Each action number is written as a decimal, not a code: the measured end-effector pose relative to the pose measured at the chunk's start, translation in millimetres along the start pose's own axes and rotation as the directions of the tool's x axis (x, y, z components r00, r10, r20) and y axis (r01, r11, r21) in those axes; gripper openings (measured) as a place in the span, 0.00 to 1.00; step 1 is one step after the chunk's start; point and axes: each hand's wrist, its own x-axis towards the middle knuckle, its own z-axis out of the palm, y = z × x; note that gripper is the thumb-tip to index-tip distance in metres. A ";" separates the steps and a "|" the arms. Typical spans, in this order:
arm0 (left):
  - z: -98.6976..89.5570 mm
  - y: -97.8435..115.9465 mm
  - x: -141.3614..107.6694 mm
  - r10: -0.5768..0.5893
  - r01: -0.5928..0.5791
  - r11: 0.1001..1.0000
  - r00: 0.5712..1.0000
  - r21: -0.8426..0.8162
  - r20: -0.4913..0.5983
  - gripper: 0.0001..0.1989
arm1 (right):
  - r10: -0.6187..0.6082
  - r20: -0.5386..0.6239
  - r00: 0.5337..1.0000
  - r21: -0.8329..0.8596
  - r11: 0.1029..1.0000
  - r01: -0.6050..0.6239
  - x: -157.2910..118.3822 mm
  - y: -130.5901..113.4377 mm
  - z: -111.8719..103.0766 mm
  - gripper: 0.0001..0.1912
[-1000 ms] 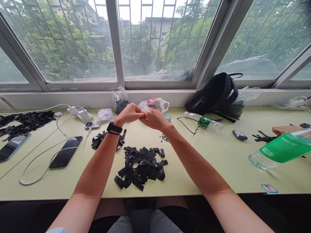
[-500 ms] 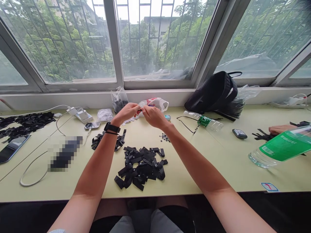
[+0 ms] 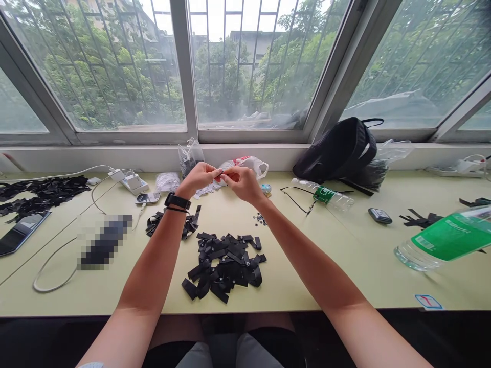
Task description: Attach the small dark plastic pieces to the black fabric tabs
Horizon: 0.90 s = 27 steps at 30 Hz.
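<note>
Above the table's middle, my left hand and my right hand meet with their fingertips pinched together. Between them is a small black piece, mostly covered by the fingers, so its exact kind cannot be made out. Below my hands lies a loose pile of short black ribbon strips, several with small metal snaps. A second bunch of black strips is partly hidden behind my left forearm. Beside my right wrist, small round metal snaps are scattered on the table.
Behind my hands are a white plastic bag and a bag of white pieces. Glasses, a small bottle and a black backpack lie to the right. A large green-labelled bottle stands tilted; phones and cables are left.
My fingers have shifted slightly, with the right hand's fingers now more raised and arched around the pinch. At the far right, another person's hand has gone out of view.
</note>
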 end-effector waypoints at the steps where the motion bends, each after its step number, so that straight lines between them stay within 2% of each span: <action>1: -0.2 1.2 -0.7 0.001 -0.001 1.000 1.000 -0.001 0.006 0.22 | 0.001 -0.002 1.000 0.003 1.000 -0.001 0.3 1.1 -0.2 0.15; 5: -0.4 3.6 -3.2 0.001 -0.002 1.000 0.999 0.015 0.046 0.24 | -0.008 0.009 1.000 0.068 0.998 0.007 1.6 6.8 0.0 0.14; 8: -2.0 4.5 -5.4 -0.044 0.037 0.994 0.996 0.099 0.074 0.24 | 0.005 0.036 0.999 0.075 0.997 -0.008 2.2 10.6 -2.3 0.13; 10: -6.9 3.0 -7.1 -0.096 0.079 0.976 0.992 0.202 0.077 0.23 | 0.024 0.087 0.996 0.034 0.999 -0.027 2.5 15.3 -9.0 0.12; 12: -17.0 -2.4 -9.1 -0.178 0.134 0.930 0.979 0.342 0.102 0.20 | 0.074 0.200 0.977 -0.041 0.997 -0.067 2.6 24.1 -21.1 0.11; 13: -24.0 -6.9 -10.3 -0.242 0.168 0.890 0.962 0.423 0.127 0.18 | 0.127 0.283 0.951 -0.099 0.990 -0.103 2.6 30.3 -28.7 0.10; 14: -32.0 -12.5 -11.6 -0.328 0.207 0.836 0.931 0.509 0.162 0.16 | 0.205 0.385 0.900 -0.169 0.974 -0.150 2.4 37.6 -36.5 0.09; 16: -49.3 -25.7 -14.8 -0.525 0.283 0.709 0.824 0.646 0.215 0.12 | 0.389 0.544 0.743 -0.335 0.913 -0.233 1.7 54.1 -50.9 0.07; 17: -57.5 -32.4 -16.4 -0.588 0.303 0.666 0.775 0.682 0.230 0.12 | 0.456 0.597 0.660 -0.403 0.882 -0.244 1.1 62.5 -56.5 0.06; 18: -64.7 -38.5 -17.8 -0.625 0.317 0.639 0.745 0.701 0.232 0.13 | 0.523 0.622 0.582 -0.475 0.844 -0.250 0.3 70.3 -60.7 0.06; 20: -74.7 -47.6 -19.6 -0.622 0.318 0.637 0.751 0.702 0.224 0.18 | 0.633 0.617 0.467 -0.588 0.766 -0.261 -2.0 83.3 -64.9 0.05; 22: -77.4 -51.9 -19.1 -0.592 0.298 0.658 0.772 0.692 0.231 0.21 | 0.683 0.598 0.420 -0.636 0.723 -0.270 -4.7 92.0 -65.2 0.05; 27: -61.5 -50.3 -11.0 -0.520 0.245 0.733 0.803 0.635 0.290 0.20 | 0.737 0.565 0.371 -0.683 0.670 -0.292 -10.5 101.3 -62.2 0.05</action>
